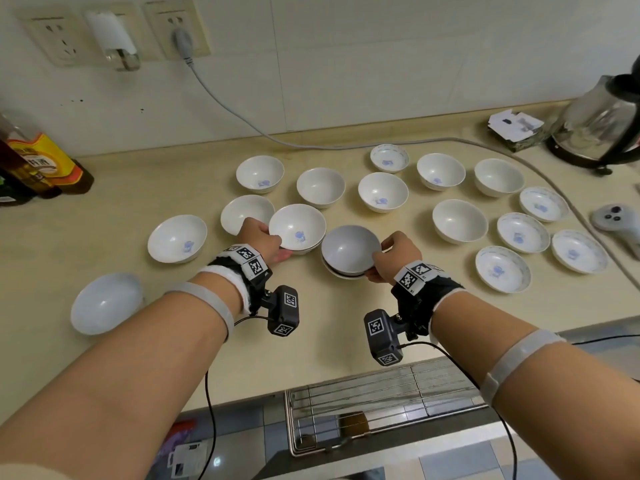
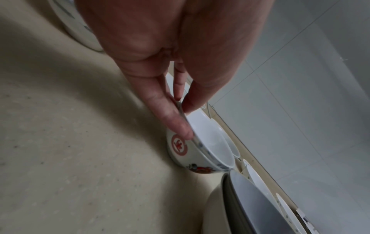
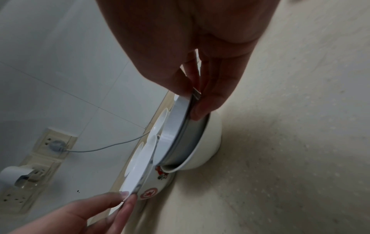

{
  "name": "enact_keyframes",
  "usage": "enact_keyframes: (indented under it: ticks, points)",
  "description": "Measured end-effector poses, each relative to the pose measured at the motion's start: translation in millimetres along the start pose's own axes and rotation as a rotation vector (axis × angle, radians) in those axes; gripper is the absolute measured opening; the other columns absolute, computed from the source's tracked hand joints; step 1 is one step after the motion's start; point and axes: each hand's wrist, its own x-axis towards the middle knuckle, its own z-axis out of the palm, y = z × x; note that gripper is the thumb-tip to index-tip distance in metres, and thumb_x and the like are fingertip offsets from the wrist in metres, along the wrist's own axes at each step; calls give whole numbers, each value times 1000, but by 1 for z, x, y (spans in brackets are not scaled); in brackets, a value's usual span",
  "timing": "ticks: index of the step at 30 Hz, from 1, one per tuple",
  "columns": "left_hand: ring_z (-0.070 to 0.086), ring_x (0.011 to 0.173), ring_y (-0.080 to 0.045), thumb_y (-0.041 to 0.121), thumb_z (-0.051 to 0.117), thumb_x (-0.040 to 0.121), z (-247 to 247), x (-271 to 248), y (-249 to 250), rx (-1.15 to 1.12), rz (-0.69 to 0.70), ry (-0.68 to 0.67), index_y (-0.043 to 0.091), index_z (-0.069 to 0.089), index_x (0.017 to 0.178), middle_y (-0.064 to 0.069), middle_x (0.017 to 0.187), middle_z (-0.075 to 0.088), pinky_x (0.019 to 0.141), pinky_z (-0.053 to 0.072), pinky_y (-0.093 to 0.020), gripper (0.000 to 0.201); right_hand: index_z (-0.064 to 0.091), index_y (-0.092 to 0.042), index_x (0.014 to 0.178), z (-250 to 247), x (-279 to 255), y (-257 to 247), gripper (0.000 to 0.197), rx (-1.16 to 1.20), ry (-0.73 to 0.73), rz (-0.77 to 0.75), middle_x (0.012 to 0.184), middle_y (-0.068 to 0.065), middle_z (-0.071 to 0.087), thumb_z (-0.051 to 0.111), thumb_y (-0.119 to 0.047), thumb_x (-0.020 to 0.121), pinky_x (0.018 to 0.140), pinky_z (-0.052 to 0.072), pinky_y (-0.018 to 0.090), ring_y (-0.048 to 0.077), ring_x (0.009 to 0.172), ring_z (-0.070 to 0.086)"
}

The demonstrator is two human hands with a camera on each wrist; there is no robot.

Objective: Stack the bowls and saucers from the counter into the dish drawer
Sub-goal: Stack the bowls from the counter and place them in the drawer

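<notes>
1. Left hand pinches the near rim of a white porcelain bowl with a red seal on its outer wall, thumb inside and fingers outside; a second bowl appears nested in it, both resting on the beige speckled surface.
2. Right hand likewise grips the rim of a grey-lined bowl seated inside a plain white bowl, forming another small stack just beside the first.
3. Pinching at the rim likely keeps each nested bowl steady and gives a firm hold for lifting a stack whole.
4. Loose white bowls and shallow blue-patterned saucers lie spread in rows across the surface, apart from one another, most not yet gathered.
5. Below the surface's front edge, the wire-rack dish drawer stands pulled open, apparently holding no dishes, so the task looks to be at an early stage.
6. A glass electric kettle at far right and brown sauce bottles at far left bracket the working area.
</notes>
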Motion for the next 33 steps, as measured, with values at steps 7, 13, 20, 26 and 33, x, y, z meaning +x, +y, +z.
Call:
enact_keyframes:
  ticks: [7, 13, 20, 26, 33]
  points:
    - [67, 97, -52, -9, 52, 85, 7, -11, 8, -273, -114, -67, 15, 44, 107, -18, 124, 51, 73, 61, -50, 34, 52, -4, 115, 6, 2, -2, 26, 105, -137, 134, 103, 23, 64, 49, -9, 89, 71, 63, 52, 42, 74, 75]
    - [68, 96, -50, -4, 57, 83, 0, -17, 4, -256, -115, -118, 17, 44, 105, -14, 119, 50, 76, 61, -55, 33, 57, 0, 107, -4, 0, -2, 21, 176, -100, 107, 115, 29, 62, 46, -1, 89, 75, 61, 55, 52, 87, 69]
    - [75, 76, -39, 1, 58, 84, -1, -36, -8, -215, -77, -209, 22, 51, 113, -11, 112, 59, 71, 64, -48, 37, 55, 3, 128, -34, -11, -43, 40, 237, -66, -69, 111, 27, 64, 44, 1, 89, 53, 63, 35, 42, 72, 71]
    - [75, 82, -43, -5, 50, 89, 7, -53, -17, -278, -122, -385, 22, 47, 132, -27, 122, 63, 80, 62, -50, 51, 55, -3, 127, 2, -22, -58, 36, -14, -251, -1, 103, 23, 66, 46, 0, 92, 63, 64, 41, 41, 78, 73]
    - [73, 84, -35, 16, 42, 103, 1, -69, -31, -400, -138, -447, 19, 47, 142, -17, 125, 63, 75, 61, -40, 39, 55, 2, 123, 26, -29, -47, 33, -177, -247, -22, 106, 26, 66, 44, -3, 93, 52, 62, 36, 34, 66, 69]
